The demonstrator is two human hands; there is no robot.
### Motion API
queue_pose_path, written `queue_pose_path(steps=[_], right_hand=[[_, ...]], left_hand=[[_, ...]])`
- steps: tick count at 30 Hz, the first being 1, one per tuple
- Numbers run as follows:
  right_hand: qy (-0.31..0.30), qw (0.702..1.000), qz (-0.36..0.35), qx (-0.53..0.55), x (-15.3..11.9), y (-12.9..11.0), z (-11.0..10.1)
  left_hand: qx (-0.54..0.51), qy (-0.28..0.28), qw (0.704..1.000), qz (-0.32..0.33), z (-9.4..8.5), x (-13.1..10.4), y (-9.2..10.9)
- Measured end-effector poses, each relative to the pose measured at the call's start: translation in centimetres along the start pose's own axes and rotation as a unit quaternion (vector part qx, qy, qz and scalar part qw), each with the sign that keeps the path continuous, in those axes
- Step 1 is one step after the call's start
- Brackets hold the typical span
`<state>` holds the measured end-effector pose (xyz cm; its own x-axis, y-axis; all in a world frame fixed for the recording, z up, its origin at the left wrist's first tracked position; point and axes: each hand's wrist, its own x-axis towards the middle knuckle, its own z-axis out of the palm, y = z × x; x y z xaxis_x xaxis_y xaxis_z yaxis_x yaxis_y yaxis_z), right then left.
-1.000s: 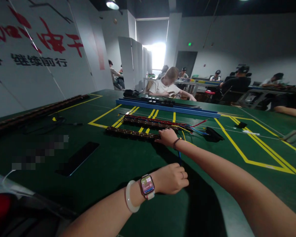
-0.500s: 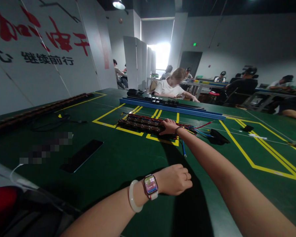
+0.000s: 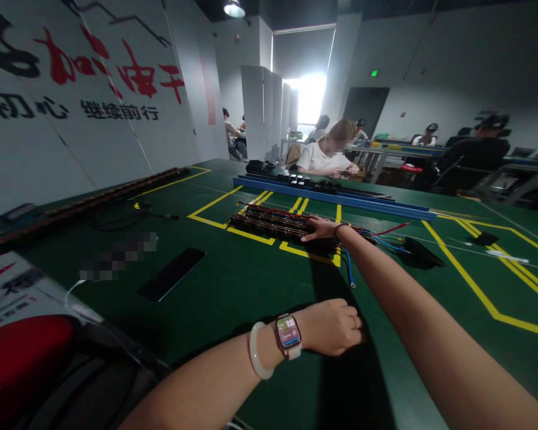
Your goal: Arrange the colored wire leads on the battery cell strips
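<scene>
My right hand [image 3: 320, 229], with a beaded bracelet at its wrist, lies on the right part of a long dark bundle [image 3: 271, 222] of strips with coloured wires. Its thumb and fingers are spread over the top; parts of the fingertips are hard to see. Red and blue wires [image 3: 379, 234] run out of the bundle's right end, and a blue wire with a ring terminal [image 3: 351, 276] hangs toward me. Nearer to me, my left hand [image 3: 336, 325] is curled into a loose fist, palm down, low over the green table [image 3: 251, 280]. No object shows in it.
A phone [image 3: 173, 275] lies at the left, near a blurred-out object. Behind the bundle stretches a blue rail [image 3: 332, 198] with dark parts on it. A black piece [image 3: 421, 252] lies at the right. Across the table sits a person in white [image 3: 320, 156].
The view has turned slightly left, so things sit further right. My right hand stays on the bundle and my left hand stays curled. The person opposite has drawn an arm in.
</scene>
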<state>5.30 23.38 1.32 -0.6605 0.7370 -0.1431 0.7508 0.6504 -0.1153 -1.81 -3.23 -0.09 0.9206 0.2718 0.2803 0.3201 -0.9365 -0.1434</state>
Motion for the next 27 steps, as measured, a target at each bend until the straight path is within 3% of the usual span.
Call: queue_pose_path(steps=[8,15,21,27], right_hand=[[0.022,1.000,0.002,0.020,0.2,0.3,0.1],[0.056,0.998,0.002,0.035,-2.1,0.3,0.5],[0.065,0.997,0.043,0.012,-7.3,1.9,1.1],[0.100,0.991,0.092,0.005,-16.2,4.2,1.8]], left_hand=[[-0.004,0.001,1.000,-0.013,0.1,-0.1,-0.3],[-0.008,0.006,1.000,-0.018,0.0,-0.2,-0.1],[-0.018,0.002,1.000,-0.017,-0.1,-0.1,-0.2],[-0.025,-0.004,0.999,-0.021,-0.6,0.3,-0.1]])
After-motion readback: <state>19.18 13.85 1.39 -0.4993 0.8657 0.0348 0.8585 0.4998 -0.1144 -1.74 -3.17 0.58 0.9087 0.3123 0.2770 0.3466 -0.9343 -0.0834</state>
